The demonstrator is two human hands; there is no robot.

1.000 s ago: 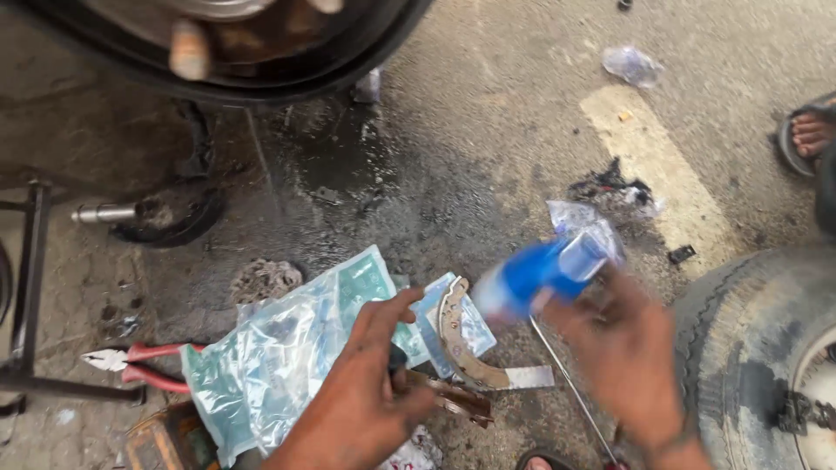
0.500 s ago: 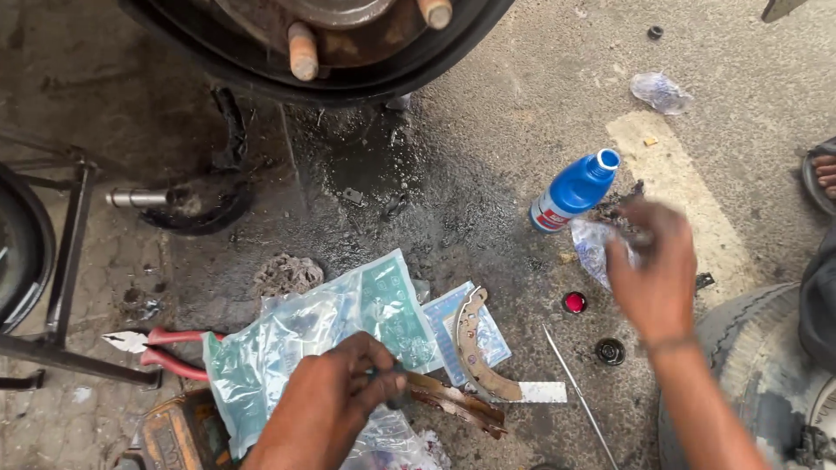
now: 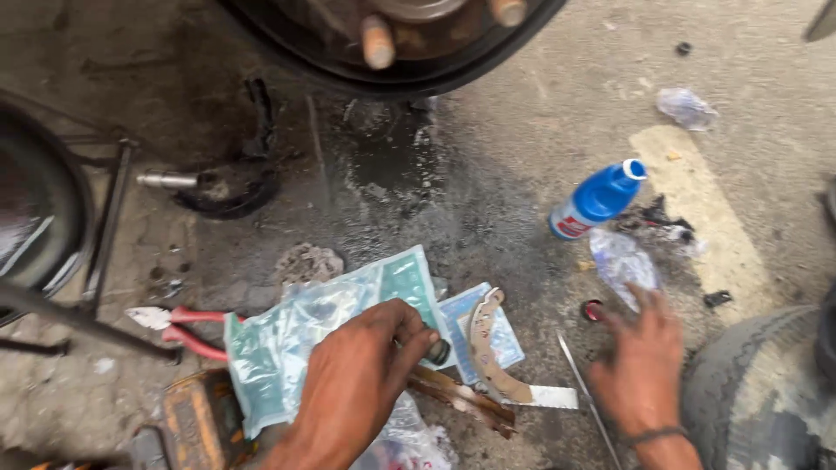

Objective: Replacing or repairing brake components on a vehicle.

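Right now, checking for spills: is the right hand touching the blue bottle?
Apart. The head view shows bare ground and a crumpled clear bag between the right hand and the blue bottle.

This is a roadside or open-yard vehicle repair spot. A bare wheel hub (image 3: 383,35) with studs hangs over the oil-stained concrete floor (image 3: 488,174). Below the hub lie a curved brake shoe (image 3: 488,348), red-handled pliers (image 3: 178,326) and plastic parts bags (image 3: 305,322); to its lower right stand a blue bottle (image 3: 596,200) and a worn tyre (image 3: 758,392).
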